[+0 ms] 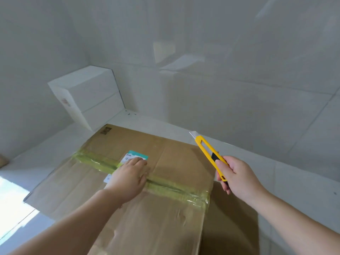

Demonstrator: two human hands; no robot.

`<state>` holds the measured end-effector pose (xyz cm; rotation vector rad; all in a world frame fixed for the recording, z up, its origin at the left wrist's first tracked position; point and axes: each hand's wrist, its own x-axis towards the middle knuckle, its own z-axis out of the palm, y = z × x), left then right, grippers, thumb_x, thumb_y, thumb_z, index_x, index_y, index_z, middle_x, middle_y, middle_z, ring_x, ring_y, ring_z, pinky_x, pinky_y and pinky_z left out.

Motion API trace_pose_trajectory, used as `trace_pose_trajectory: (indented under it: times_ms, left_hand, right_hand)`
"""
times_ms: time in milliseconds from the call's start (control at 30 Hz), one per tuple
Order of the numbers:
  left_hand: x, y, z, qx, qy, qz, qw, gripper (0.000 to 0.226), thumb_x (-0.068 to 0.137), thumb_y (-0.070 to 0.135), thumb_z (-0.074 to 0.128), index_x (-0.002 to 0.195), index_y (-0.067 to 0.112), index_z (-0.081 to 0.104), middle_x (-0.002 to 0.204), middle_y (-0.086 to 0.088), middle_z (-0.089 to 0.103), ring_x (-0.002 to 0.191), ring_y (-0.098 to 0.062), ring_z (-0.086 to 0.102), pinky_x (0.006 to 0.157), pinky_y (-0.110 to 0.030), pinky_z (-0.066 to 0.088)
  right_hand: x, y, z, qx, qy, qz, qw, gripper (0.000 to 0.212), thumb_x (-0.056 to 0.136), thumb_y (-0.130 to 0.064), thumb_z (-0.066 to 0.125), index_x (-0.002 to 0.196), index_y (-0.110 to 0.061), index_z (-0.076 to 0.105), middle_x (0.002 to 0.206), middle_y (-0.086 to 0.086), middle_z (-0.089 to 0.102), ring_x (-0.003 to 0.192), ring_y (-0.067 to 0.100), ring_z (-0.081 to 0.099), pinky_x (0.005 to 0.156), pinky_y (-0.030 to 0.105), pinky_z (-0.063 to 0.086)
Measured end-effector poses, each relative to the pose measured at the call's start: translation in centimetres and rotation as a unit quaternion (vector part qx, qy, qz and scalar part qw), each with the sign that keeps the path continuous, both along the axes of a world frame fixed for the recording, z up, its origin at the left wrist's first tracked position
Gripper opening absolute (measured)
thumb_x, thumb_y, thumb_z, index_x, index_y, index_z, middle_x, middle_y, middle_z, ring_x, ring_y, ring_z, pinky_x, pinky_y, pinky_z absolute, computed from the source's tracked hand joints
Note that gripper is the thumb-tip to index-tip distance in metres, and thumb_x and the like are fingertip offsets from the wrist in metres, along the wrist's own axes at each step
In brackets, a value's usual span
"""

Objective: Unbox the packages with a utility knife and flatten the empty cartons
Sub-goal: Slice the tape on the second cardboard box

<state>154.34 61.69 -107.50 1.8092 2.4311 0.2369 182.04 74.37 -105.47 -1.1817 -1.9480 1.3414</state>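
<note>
A large brown cardboard carton [171, 162] stands on the pale tiled floor in front of me. A strip of yellow-green tape [173, 186] runs across its top seam. My left hand [128, 179] rests flat on the carton's top, over the tape and partly over a white and teal label [137, 156]. To the right of the carton, above its edge, my right hand [237, 176] grips a yellow utility knife [209, 153]. The knife's blade is out and points up and away to the left, clear of the cardboard.
Two white boxes [88, 96] are stacked in the far left corner against the white tiled walls. A scrap of brown cardboard [2, 161] shows at the left edge. Bright light falls on the floor [11, 199] at the lower left.
</note>
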Motion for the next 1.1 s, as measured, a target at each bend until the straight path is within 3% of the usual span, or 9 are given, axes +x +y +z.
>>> trace_pose_trajectory:
  times_ms: [233, 433, 533, 667, 867, 1100]
  left_hand:
    - [-6.6, -3.2, -0.1, 0.009, -0.003, 0.163, 0.987, 0.043, 0.096, 0.034, 0.043, 0.136, 0.018, 0.045, 0.142, 0.0, 0.043, 0.128, -0.02, 0.042, 0.096, -0.034, 0.041]
    - [-12.6, -6.8, -0.7, -0.01, -0.018, 0.29, 0.957, 0.041, 0.094, 0.038, 0.04, 0.124, 0.011, 0.049, 0.133, -0.01, 0.048, 0.122, -0.03, 0.044, 0.099, -0.04, 0.038]
    - [-14.6, -8.1, -1.4, -0.013, -0.009, 0.311, 0.95, 0.049, 0.094, 0.046, 0.04, 0.129, 0.011, 0.045, 0.137, -0.011, 0.044, 0.128, -0.031, 0.039, 0.107, -0.041, 0.03]
    - [-12.9, -6.9, -2.3, -0.013, -0.001, 0.196, 0.98, 0.052, 0.094, 0.048, 0.04, 0.135, 0.016, 0.041, 0.145, -0.006, 0.038, 0.135, -0.027, 0.032, 0.113, -0.039, 0.023]
    - [-2.9, -0.4, -2.3, 0.027, -0.039, 0.006, 0.999, 0.053, 0.096, 0.045, 0.042, 0.139, 0.015, 0.038, 0.149, -0.005, 0.032, 0.138, -0.023, 0.025, 0.114, -0.032, 0.015]
    - [10.5, 3.3, -2.4, 0.004, -0.034, -0.171, 0.985, 0.07, 0.09, 0.06, 0.037, 0.145, 0.018, 0.029, 0.154, -0.003, 0.025, 0.143, -0.021, 0.017, 0.118, -0.032, 0.008]
  right_hand:
    - [-3.5, -1.8, -0.3, 0.033, -0.021, -0.016, 0.999, 0.035, 0.098, -0.026, 0.049, 0.074, -0.002, 0.056, 0.053, 0.004, 0.058, 0.037, 0.017, 0.045, 0.042, 0.025, 0.039]
    - [-7.5, -3.4, -0.9, -0.021, -0.028, 0.04, 0.999, 0.026, 0.098, -0.024, 0.05, 0.08, -0.007, 0.056, 0.059, 0.005, 0.061, 0.049, 0.021, 0.057, 0.051, 0.033, 0.048]
    - [-9.2, -4.3, -1.2, -0.017, -0.054, 0.066, 0.996, 0.022, 0.098, -0.022, 0.05, 0.083, -0.009, 0.058, 0.063, 0.006, 0.063, 0.056, 0.022, 0.063, 0.059, 0.037, 0.054]
    - [-9.5, -4.7, -1.2, 0.01, -0.098, 0.073, 0.992, 0.018, 0.098, -0.022, 0.051, 0.084, -0.012, 0.059, 0.073, 0.005, 0.067, 0.063, 0.018, 0.067, 0.062, 0.037, 0.055]
    - [-3.7, -2.7, -0.4, 0.024, -0.167, 0.025, 0.985, 0.014, 0.098, -0.021, 0.05, 0.087, -0.014, 0.056, 0.075, 0.002, 0.067, 0.053, 0.015, 0.058, 0.056, 0.035, 0.053]
    - [7.0, -0.4, -0.6, -0.056, -0.104, -0.107, 0.987, 0.012, 0.099, -0.019, 0.048, 0.109, -0.016, 0.054, 0.071, 0.009, 0.064, 0.047, 0.021, 0.05, 0.044, 0.027, 0.043]
